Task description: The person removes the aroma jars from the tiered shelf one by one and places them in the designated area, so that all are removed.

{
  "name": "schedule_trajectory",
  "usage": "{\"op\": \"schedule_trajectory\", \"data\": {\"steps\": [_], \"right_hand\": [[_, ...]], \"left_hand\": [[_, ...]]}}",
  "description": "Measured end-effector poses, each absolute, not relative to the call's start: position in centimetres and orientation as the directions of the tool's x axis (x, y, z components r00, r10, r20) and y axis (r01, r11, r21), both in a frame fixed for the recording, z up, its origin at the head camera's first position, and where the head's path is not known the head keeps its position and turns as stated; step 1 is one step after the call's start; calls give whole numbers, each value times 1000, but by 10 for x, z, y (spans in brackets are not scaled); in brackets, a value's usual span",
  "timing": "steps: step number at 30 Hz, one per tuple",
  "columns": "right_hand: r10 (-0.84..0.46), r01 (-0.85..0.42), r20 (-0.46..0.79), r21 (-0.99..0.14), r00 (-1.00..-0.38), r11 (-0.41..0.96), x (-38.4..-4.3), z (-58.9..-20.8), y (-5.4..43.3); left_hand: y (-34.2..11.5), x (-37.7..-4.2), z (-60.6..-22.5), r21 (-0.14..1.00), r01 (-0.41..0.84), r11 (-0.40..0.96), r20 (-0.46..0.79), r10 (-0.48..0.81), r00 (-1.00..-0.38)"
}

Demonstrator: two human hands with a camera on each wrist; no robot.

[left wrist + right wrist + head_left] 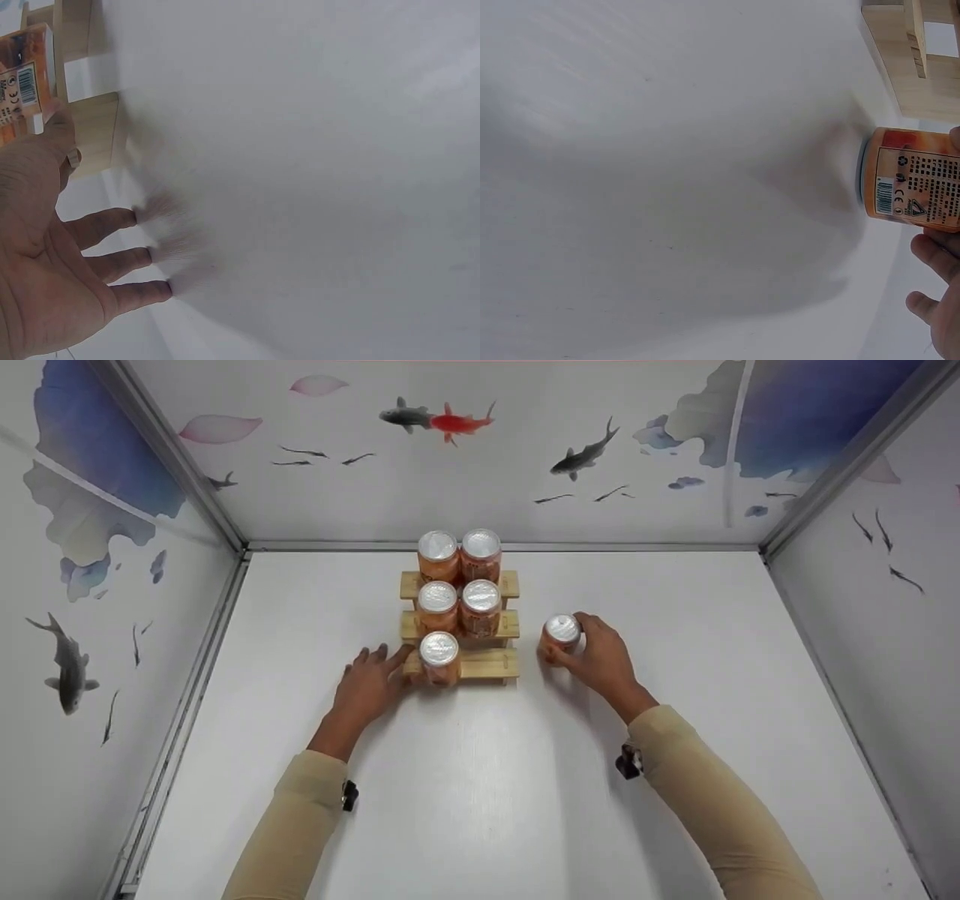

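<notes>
My right hand (606, 656) holds an orange can (562, 631) with a silver top, thumb and fingers around its sides, just right of a three-step wooden rack (491, 664). In the right wrist view this can (911, 180) is close to the tabletop, its printed label and barcode showing. With thumb and index finger, my left hand (369, 688) grips the left end of the rack's lowest step. Its other fingers (120, 264) reach down to the table. Beside that grip, a can (439, 656) stands on the lowest step.
Two cans stand on the middle step, including one can (481, 604) on its right. The top step bears two more, with a can (437, 551) at left. White panels with painted fish (585, 451) enclose the white table (480, 795) at the back and sides.
</notes>
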State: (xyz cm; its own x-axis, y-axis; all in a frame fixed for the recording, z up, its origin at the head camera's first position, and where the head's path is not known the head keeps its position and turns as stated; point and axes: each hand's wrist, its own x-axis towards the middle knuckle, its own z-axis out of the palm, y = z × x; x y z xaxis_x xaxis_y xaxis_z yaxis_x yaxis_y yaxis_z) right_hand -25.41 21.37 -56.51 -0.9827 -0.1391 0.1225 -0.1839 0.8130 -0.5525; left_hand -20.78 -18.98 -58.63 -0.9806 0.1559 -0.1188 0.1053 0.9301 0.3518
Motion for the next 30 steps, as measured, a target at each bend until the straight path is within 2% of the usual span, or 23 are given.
{"op": "schedule_trajectory", "data": {"steps": [22,30], "right_hand": [[-149,-185,111,-529,-983,828,-255,-565,215],[-152,-186,107,-506,-983,842,-255,-564,216]], "left_hand": [[-190,-209,-587,351,91,932,-138,148,-979],[-193,-210,-594,346,118,931,-86,156,-984]]}}
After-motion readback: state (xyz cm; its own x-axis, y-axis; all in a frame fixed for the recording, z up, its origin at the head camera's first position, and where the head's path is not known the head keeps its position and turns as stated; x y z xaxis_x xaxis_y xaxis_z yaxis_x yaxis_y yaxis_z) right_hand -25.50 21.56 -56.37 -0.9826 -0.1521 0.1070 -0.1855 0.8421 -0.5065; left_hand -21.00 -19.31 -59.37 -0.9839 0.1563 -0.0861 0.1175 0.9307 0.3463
